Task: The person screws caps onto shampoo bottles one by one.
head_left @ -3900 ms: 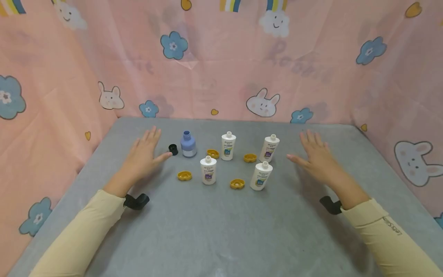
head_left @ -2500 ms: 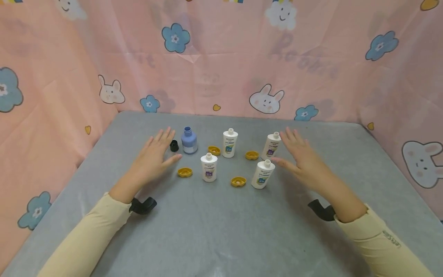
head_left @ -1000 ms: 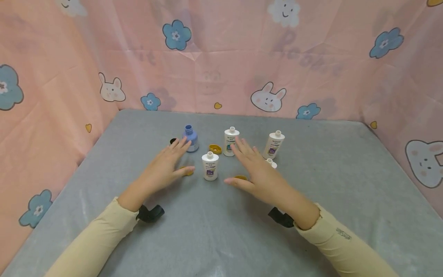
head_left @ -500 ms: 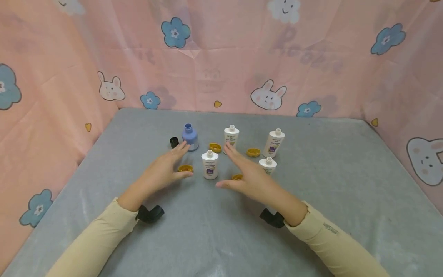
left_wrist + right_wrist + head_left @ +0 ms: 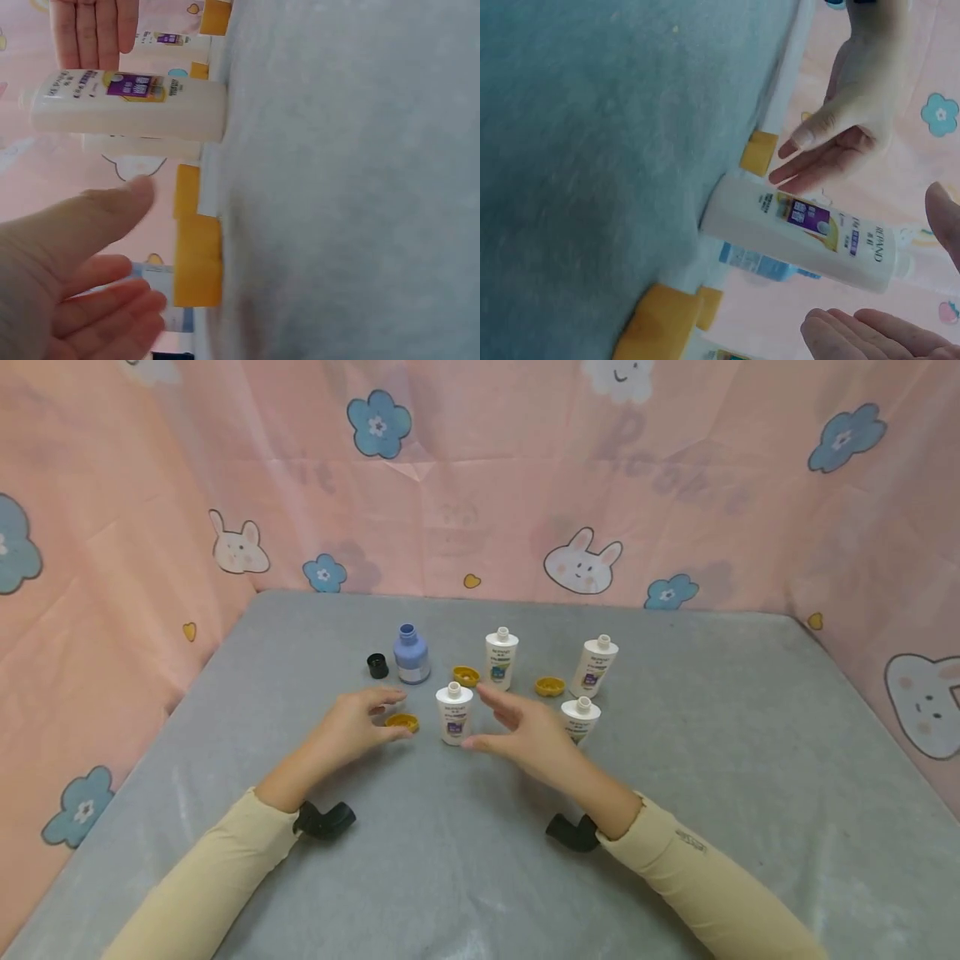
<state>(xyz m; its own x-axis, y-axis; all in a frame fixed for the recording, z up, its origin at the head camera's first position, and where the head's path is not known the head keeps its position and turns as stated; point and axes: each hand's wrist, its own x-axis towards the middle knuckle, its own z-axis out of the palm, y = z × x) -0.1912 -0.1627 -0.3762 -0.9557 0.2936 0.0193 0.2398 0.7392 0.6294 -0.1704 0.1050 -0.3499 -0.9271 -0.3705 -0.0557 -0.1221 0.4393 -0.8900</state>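
An uncapped white bottle (image 5: 453,718) with a purple label stands upright in the front row. My right hand (image 5: 528,739) is just right of it; the right wrist view shows thumb and fingertips spread on either side of the bottle's upper part (image 5: 866,251), apart from it. On the left, a yellow cap (image 5: 402,722) lies on the table beside my left hand (image 5: 348,727). The left thumb and loosely bent fingers are spread near this cap (image 5: 199,262) without holding it. Partly behind my right hand stands another white bottle (image 5: 580,714).
Behind are a blue bottle (image 5: 412,660) without a cap, a black cap (image 5: 377,666) and two white bottles, one in the middle (image 5: 501,660) and one at right (image 5: 595,668). Yellow caps lie near them, one left (image 5: 466,676) and one right (image 5: 550,686). A pink printed curtain (image 5: 450,510) surrounds the grey table (image 5: 465,877).
Both hands have come inward from the sides, the right one farther, past the right-hand bottles to the front white bottle. Their fingers have bent from straight. Bottles and caps stay put.
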